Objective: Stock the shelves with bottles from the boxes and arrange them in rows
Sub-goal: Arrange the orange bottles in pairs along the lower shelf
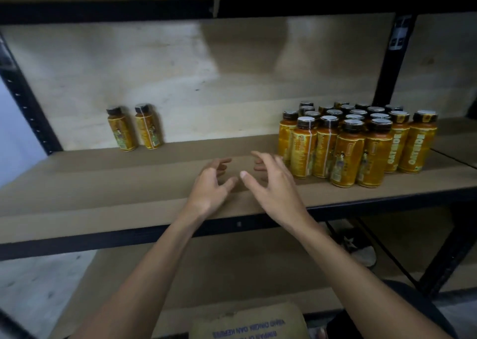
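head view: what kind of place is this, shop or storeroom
Probably a storeroom or stock area: a bare metal rack with plain board shelves, identical orange bottles massed in rows, and a cardboard box below.

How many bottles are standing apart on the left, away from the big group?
2. The left bottle stands at the back of the shelf; the second bottle is just right of it. Nothing there could hide more.
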